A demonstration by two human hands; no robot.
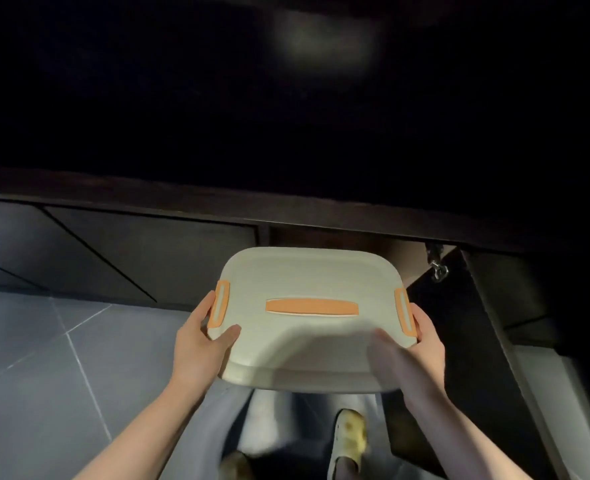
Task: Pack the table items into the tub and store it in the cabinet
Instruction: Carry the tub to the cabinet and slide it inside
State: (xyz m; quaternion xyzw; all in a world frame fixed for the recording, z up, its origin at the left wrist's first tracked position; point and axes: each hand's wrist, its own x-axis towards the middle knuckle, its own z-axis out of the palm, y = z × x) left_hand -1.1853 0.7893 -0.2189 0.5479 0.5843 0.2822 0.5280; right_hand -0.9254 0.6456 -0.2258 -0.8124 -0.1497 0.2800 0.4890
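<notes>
Pale green tub [307, 344], orange handle [311, 306]

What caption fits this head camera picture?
Both hands, left and right, hold the lidded tub before an open cabinet.

Bare forearms [137, 424] — no sleeves; pale grey trousers [269, 420]; cream, yellow-stained slippers [350, 441].

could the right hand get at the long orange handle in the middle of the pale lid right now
Probably not without letting go: the right hand grips the pale lidded tub at its right edge, as the left hand does opposite. Nothing covers the long orange handle.
</notes>
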